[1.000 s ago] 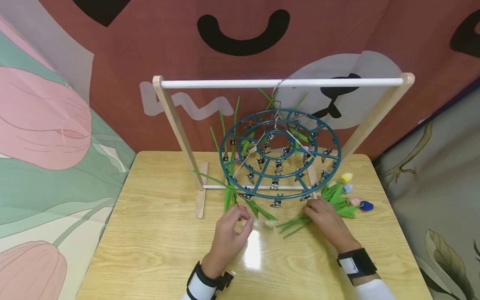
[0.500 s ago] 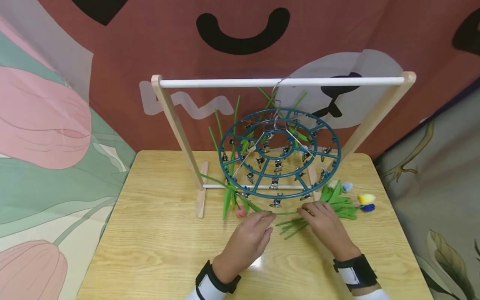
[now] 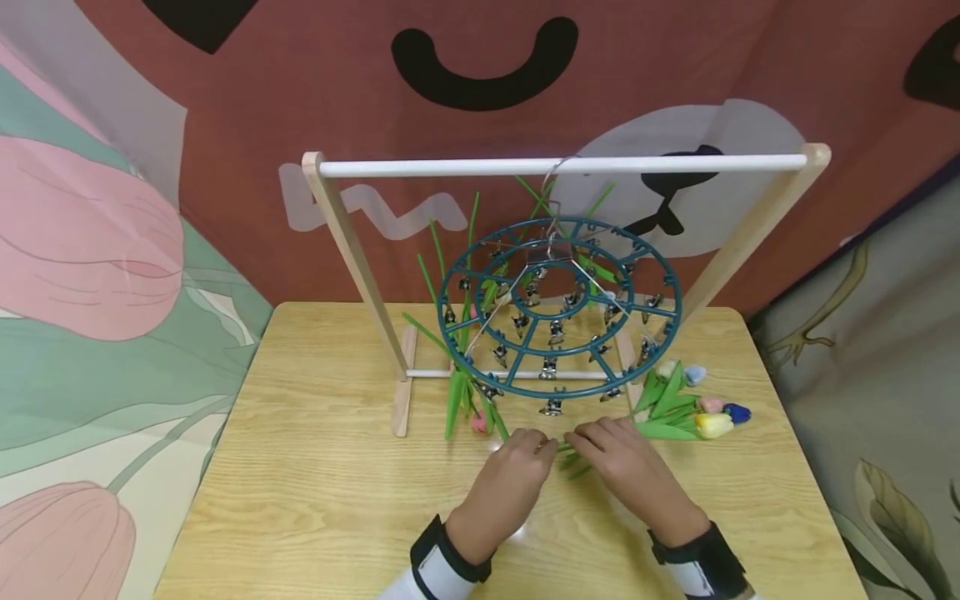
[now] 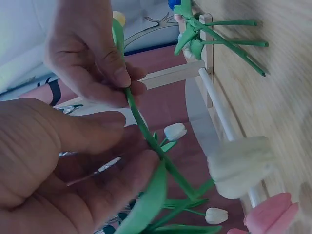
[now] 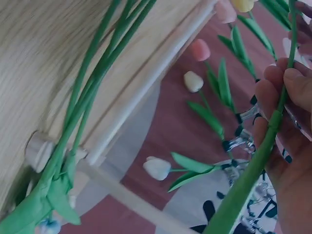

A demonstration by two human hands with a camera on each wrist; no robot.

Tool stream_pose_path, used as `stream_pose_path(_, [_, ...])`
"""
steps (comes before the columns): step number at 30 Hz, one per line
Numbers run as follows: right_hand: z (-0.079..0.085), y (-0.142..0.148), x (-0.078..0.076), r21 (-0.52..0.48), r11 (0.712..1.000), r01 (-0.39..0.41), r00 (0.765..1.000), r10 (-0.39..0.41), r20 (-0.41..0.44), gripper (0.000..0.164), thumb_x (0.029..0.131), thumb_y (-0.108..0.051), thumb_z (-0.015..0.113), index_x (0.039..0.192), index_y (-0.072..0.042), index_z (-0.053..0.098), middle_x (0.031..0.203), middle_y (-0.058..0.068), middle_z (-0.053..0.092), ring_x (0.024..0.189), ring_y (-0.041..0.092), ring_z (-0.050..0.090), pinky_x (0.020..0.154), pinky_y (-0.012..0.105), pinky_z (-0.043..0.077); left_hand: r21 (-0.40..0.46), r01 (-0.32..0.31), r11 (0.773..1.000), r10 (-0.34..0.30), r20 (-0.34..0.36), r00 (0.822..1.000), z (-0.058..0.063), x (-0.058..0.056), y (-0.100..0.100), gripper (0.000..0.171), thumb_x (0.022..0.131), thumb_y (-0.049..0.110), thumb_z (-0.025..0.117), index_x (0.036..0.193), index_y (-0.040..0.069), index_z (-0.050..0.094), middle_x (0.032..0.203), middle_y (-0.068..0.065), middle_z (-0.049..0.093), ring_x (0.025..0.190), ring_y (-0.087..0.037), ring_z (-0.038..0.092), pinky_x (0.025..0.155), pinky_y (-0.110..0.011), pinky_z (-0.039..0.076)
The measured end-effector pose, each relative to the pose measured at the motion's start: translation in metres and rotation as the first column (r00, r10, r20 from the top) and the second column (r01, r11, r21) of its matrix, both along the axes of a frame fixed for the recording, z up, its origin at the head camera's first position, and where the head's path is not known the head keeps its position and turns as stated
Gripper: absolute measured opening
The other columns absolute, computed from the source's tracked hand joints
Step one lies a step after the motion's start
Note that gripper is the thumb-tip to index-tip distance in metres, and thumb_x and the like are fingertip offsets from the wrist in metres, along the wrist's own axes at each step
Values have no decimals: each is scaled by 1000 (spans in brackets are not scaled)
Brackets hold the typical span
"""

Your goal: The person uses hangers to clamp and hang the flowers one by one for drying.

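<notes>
My right hand (image 3: 637, 471) pinches the thin green stem of a yellow tulip (image 3: 714, 426), which lies nearly level with its bloom at the right. Close to its left, my left hand (image 3: 513, 475) curls its thumb and fingers about the stem's other end. The left wrist view shows the stem (image 4: 139, 119) running from my right fingertips to my left ones. A loose bunch of tulips (image 3: 678, 396) lies on the table behind my right hand. Beside my left hand hang a pink tulip (image 3: 478, 422) and a large white tulip (image 4: 241, 165).
A round teal clip hanger (image 3: 558, 390) with several metal clips hangs from the white bar (image 3: 450, 167) of a wooden stand. Upside-down tulips hang from its clips. The stand's feet (image 3: 402, 404) rest on the wooden table (image 3: 322, 500); a patterned cloth backdrop (image 3: 360, 92) rises behind.
My left hand has moved right from the hanging tulips, up to my right hand. The yellow tulip has come out of the bunch and now points right, its bloom nearer the front.
</notes>
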State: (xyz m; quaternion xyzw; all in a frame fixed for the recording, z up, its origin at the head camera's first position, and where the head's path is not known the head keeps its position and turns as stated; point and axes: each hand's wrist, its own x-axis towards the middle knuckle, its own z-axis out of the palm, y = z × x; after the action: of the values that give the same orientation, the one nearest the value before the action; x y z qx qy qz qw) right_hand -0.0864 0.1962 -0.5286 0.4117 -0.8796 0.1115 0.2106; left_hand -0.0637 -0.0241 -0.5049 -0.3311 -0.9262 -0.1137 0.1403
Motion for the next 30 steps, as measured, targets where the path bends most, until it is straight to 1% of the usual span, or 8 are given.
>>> stream_pose_path(8, [9,-8,5,-1,1000,-25,999,25,-22,28,95,-8,54,113,-7,76,105,3,72,91,19,66,73,36,59,1,-37,999,37,-16,999,-5,-3,0,21,84,0,82,102,10,79,92,0,70,79,-10,62,65,-12,55])
stream_pose_path(12, [12,-7,7,36,999,-12,1000,12,4,26,90,-3,66,114,-8,75,104,3,72,92,18,67,75,34,60,15,-29,999,28,55,998,-6,-5,0,27,83,-5,81,106,9,77,94,-2,69,81,-11,63,62,-11,55])
stream_pose_path(14, [14,-3,8,57,998,5,1000,-6,29,36,80,-1,75,115,-8,74,104,2,72,93,18,67,77,34,60,30,-14,999,11,111,994,-7,-5,-1,31,82,-9,80,108,7,75,95,-3,68,82,-12,64,62,-11,55])
stream_pose_path(16, [17,4,8,81,996,30,998,-34,49,36,80,-2,76,116,-8,74,104,3,73,94,19,67,79,35,61,45,0,999,-7,162,987,-9,-6,-3,32,80,-12,78,106,7,73,93,-3,67,82,-11,64,63,-11,55])
stream_pose_path(19, [20,16,7,87,993,77,995,-82,57,22,100,-13,59,115,-7,74,104,5,74,95,23,67,83,41,60,55,-2,998,-9,198,980,-12,-5,-8,34,79,-15,75,104,7,72,93,-2,65,82,-12,64,63,-13,55])
stream_pose_path(21, [22,24,6,72,992,105,993,-108,44,42,112,-29,39,114,-6,74,103,7,74,95,26,68,84,45,60,52,-20,998,9,191,982,-13,-5,-12,36,77,-16,74,103,8,72,94,-2,66,84,-13,64,63,-14,56])
stream_pose_path(24, [26,33,3,26,991,132,991,-132,17,73,112,-45,15,110,-3,74,100,10,74,92,29,69,82,48,60,43,-56,997,48,158,986,-10,-4,-18,38,75,-17,74,103,9,72,95,-2,66,86,-14,65,59,-17,56])
stream_pose_path(30, [34,46,1,9,985,173,985,-173,25,74,110,-49,18,110,0,74,103,14,75,100,36,68,88,58,57,0,-114,994,113,93,989,1,-2,-29,34,79,-12,75,106,9,73,98,-4,68,88,-16,67,56,-22,59])
